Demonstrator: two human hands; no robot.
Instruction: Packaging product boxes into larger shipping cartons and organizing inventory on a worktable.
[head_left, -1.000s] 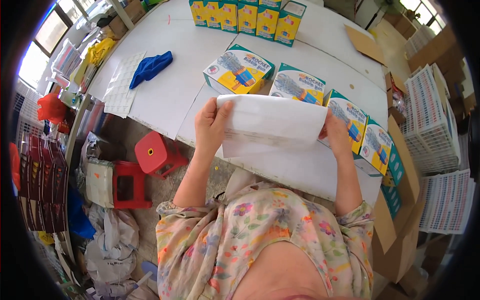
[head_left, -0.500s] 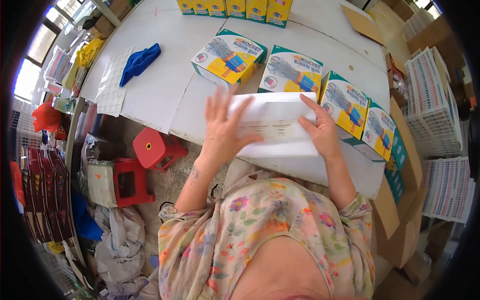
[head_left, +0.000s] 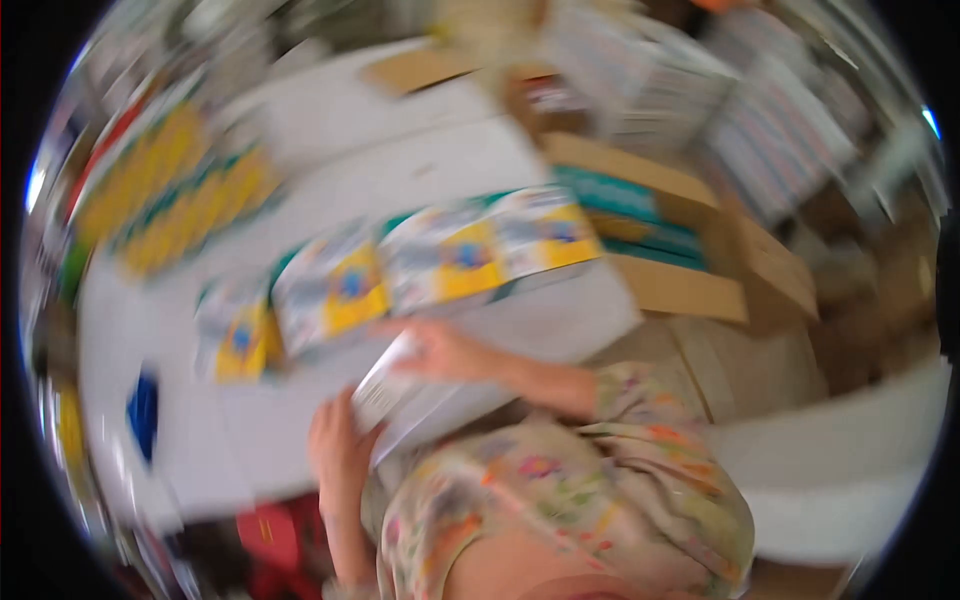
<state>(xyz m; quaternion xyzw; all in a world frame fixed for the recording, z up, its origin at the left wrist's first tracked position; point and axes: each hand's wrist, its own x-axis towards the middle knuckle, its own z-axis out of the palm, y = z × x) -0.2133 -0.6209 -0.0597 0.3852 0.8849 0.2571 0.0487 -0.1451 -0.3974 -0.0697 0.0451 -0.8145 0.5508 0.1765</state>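
Note:
A white paper sheet (head_left: 392, 385) with a small printed patch is held tilted over the table's near edge, blurred by motion. My left hand (head_left: 343, 445) grips its left edge, thumb on the face. At the upper right edge, my right hand (head_left: 435, 350) has its fingers closed on the same paper. Just beyond my hands, several yellow, white and teal bubble gun boxes stand in a slanting row; the middle box (head_left: 332, 285) and the right-end box (head_left: 545, 232) are nearest my right hand's side.
An open cardboard carton (head_left: 680, 290) with teal boxes (head_left: 650, 235) inside stands at the right of the white table (head_left: 420, 150). More yellow boxes (head_left: 200, 200) sit far left. A blue cloth (head_left: 143, 415) lies on the left, above a red stool (head_left: 270, 535). Printed stacks (head_left: 640, 85) rise behind.
The view has swung to the right, bringing the open carton further in. My left hand, spread over the paper before, now grips its edge. The paper has tilted.

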